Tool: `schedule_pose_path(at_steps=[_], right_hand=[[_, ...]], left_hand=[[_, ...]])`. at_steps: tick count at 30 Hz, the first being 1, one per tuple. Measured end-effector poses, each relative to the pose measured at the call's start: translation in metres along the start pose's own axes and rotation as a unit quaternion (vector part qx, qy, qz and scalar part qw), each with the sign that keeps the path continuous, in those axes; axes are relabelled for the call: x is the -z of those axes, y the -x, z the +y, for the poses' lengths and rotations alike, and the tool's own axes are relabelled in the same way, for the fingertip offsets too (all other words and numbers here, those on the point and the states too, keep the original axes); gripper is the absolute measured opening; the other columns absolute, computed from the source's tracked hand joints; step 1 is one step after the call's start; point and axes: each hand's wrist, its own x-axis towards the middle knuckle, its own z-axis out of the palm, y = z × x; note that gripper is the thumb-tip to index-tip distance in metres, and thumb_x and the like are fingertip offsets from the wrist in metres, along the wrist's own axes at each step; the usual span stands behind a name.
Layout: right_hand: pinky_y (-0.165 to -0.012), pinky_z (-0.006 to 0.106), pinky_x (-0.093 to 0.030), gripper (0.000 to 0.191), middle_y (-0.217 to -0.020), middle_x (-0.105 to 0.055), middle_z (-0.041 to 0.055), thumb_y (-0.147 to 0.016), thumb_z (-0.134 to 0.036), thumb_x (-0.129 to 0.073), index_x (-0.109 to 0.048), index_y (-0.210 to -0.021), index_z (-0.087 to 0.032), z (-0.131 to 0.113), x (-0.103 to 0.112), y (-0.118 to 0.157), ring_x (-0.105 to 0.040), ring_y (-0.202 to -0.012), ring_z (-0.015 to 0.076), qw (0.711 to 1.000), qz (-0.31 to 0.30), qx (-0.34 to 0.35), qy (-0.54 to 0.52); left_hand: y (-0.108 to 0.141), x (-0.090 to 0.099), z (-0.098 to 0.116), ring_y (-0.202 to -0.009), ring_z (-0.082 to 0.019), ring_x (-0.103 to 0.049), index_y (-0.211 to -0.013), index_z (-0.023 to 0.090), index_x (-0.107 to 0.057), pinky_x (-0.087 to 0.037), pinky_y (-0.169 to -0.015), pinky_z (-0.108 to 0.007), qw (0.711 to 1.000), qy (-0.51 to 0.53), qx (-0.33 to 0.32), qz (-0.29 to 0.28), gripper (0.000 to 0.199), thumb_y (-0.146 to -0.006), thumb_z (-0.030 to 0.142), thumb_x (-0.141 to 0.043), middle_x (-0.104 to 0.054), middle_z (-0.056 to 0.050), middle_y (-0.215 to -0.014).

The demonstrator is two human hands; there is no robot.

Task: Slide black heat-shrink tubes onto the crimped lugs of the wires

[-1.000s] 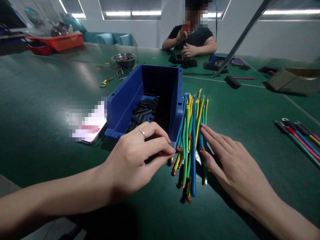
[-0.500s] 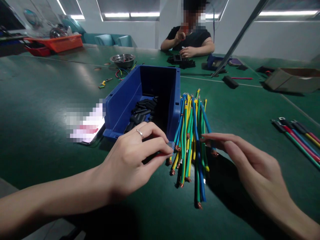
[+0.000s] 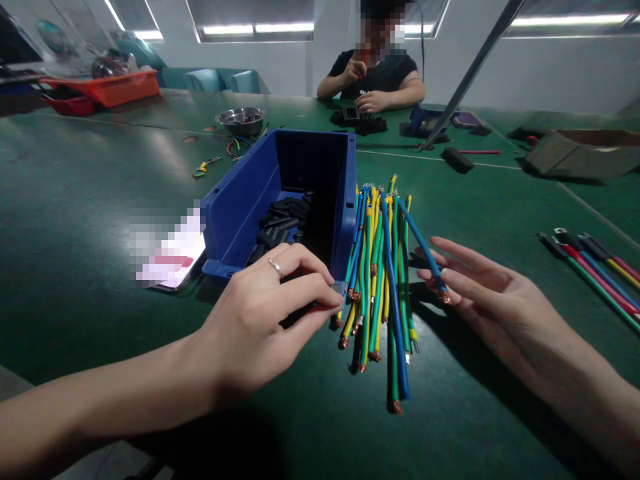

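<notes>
Dim room, bright light strips [image 3: 285,29] from ten to two o'clock, glowing phone [image 3: 183,263] at nine, dark shadow at four, stretched edges.

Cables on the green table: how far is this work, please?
Seemingly done: the black-sleeved cables at far right, lying apart. In hand: a blue cable, its near end in the right hand. Seemingly left: the cable pile beside the blue bin, several copper ends bare.

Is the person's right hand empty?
No, the right hand has a blue wire between its thumb and fingers, near the bare copper end.
</notes>
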Motion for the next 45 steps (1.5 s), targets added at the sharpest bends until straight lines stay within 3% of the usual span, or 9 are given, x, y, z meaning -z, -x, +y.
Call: schedule_pose_path(at_steps=[3, 9, 18, 25, 30, 36, 41, 45], right_hand=[[-0.086, 0.041, -0.059, 0.058, -0.112, -0.070, 0.0075, -0.069, -0.040, -0.076, -0.060, -0.123, -0.026, 0.000, 0.003, -0.002, -0.068, -0.100, 0.0266, 0.998, -0.044, -0.029, -0.024], [-0.085, 0.039, -0.060, 0.061, -0.120, -0.067, 0.0061, -0.072, -0.033, -0.075, -0.055, -0.130, -0.030, -0.001, 0.002, 0.001, -0.068, -0.100, 0.0241, 0.993, -0.098, -0.034, -0.061], [-0.079, 0.034, -0.061, 0.056, -0.121, -0.066, 0.0067, -0.072, -0.031, -0.076, -0.059, -0.125, -0.029, 0.000, 0.004, 0.000, -0.070, -0.095, 0.0226, 0.993, -0.097, -0.036, -0.057], [-0.072, 0.030, -0.062, 0.064, -0.121, -0.065, 0.0076, -0.067, -0.033, -0.080, -0.057, -0.127, -0.030, -0.001, 0.002, 0.000, -0.070, -0.087, 0.0204, 0.995, -0.076, -0.034, -0.050], [-0.072, 0.030, -0.061, 0.053, -0.121, -0.065, 0.0065, -0.071, -0.033, -0.077, -0.060, -0.120, -0.031, 0.003, 0.003, 0.000, -0.070, -0.087, 0.0188, 0.994, -0.087, -0.029, -0.056], [-0.073, 0.034, -0.061, 0.087, -0.134, -0.057, 0.0112, -0.070, -0.034, -0.077, -0.033, -0.145, -0.032, 0.004, 0.008, 0.000, -0.070, -0.090, 0.0219, 0.993, -0.112, -0.031, -0.020], [-0.061, 0.023, -0.058, 0.059, -0.111, -0.066, 0.0061, -0.066, -0.033, -0.080, -0.061, -0.121, -0.029, -0.004, 0.001, 0.003, -0.067, -0.081, 0.0171, 0.992, -0.108, -0.043, -0.042], [-0.038, 0.020, -0.048, 0.043, -0.080, -0.064, 0.0024, -0.068, -0.038, -0.078, -0.066, -0.108, -0.025, -0.009, -0.006, 0.007, -0.060, -0.056, 0.0133, 0.997, -0.070, -0.010, -0.033]], left_hand=[[0.000, 0.000, 0.000, -0.087, -0.012, -0.060, -0.087, 0.014, -0.070, -0.048, -0.078, -0.024, 1.000, 0.000, 0.000, -0.001, 0.011, -0.086, 0.005, -0.062, -0.062, -0.004, -0.094], [0.000, -0.001, 0.000, -0.086, -0.013, -0.060, -0.088, 0.016, -0.069, -0.049, -0.077, -0.024, 1.000, -0.005, -0.005, 0.001, 0.013, -0.086, 0.006, -0.062, -0.063, -0.004, -0.093], [0.000, -0.001, 0.000, -0.087, -0.013, -0.060, -0.089, 0.017, -0.069, -0.050, -0.077, -0.026, 1.000, 0.000, -0.004, 0.002, 0.013, -0.087, 0.006, -0.061, -0.063, -0.004, -0.094], [-0.002, -0.001, -0.001, -0.085, -0.013, -0.061, -0.086, 0.014, -0.070, -0.049, -0.076, -0.025, 1.000, -0.002, -0.005, 0.006, 0.010, -0.085, 0.006, -0.063, -0.063, -0.004, -0.091], [-0.001, 0.000, -0.001, -0.083, -0.013, -0.061, -0.086, 0.014, -0.070, -0.050, -0.074, -0.024, 1.000, 0.007, -0.001, 0.007, 0.010, -0.084, 0.006, -0.065, -0.063, -0.004, -0.089], [0.000, -0.001, 0.000, -0.083, -0.014, -0.062, -0.086, 0.015, -0.070, -0.051, -0.074, -0.026, 1.000, 0.021, 0.010, 0.010, 0.009, -0.083, 0.006, -0.067, -0.064, -0.004, -0.089], [-0.003, -0.001, -0.001, -0.081, -0.012, -0.063, -0.085, 0.013, -0.072, -0.051, -0.073, -0.022, 0.998, 0.043, 0.003, 0.034, 0.009, -0.080, 0.005, -0.070, -0.066, -0.004, -0.086], [-0.004, -0.002, -0.002, -0.079, -0.011, -0.064, -0.084, 0.014, -0.073, -0.052, -0.073, -0.020, 0.998, 0.049, -0.006, 0.045, 0.012, -0.077, 0.004, -0.073, -0.068, -0.003, -0.085]])
